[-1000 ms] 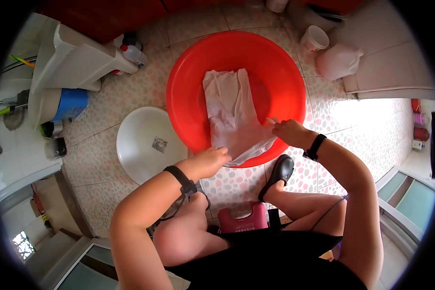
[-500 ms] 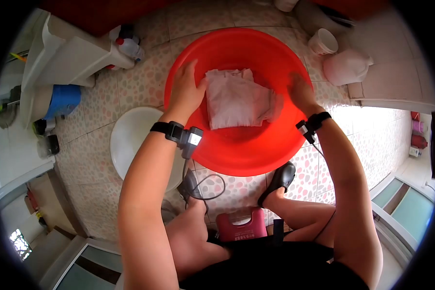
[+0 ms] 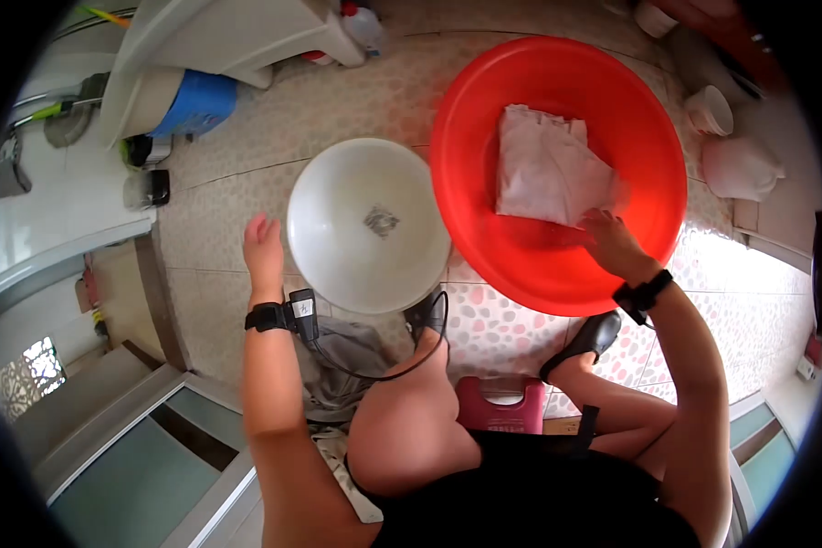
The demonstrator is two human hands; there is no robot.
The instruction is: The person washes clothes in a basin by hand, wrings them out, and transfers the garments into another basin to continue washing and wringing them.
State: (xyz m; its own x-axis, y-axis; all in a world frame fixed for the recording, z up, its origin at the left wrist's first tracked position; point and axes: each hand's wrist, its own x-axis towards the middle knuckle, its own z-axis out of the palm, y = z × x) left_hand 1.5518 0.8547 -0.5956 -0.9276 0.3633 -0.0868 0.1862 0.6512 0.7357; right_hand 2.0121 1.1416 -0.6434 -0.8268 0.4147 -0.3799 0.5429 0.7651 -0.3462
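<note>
Inside a large red tub (image 3: 484, 251) lies a folded pale garment (image 3: 553, 169). My right hand (image 3: 615, 245) is over the tub by the garment's lower right corner, fingers loosely apart; I cannot tell whether they touch the cloth. Left of the tub stands a white basin (image 3: 324, 187) with a dark patterned patch on its bottom. Just outside the basin's left rim is my left hand (image 3: 263, 245), holding nothing, its fingers slightly bent and apart. Each wrist wears a black strap, and a cable runs from the device on the left one.
Grey cloth (image 3: 342, 361) lies on the floor below the basin. A pink plastic stool (image 3: 502, 416) sits between my legs. A blue bucket (image 3: 201, 102) is at upper left. To the right of the tub are a white cup-like container (image 3: 709, 111) and a pale jug (image 3: 740, 169).
The view has turned left, showing the whole basin and the grey cloth. My left hand has moved from the red tub to beyond the basin. My right hand has come closer to the garment.
</note>
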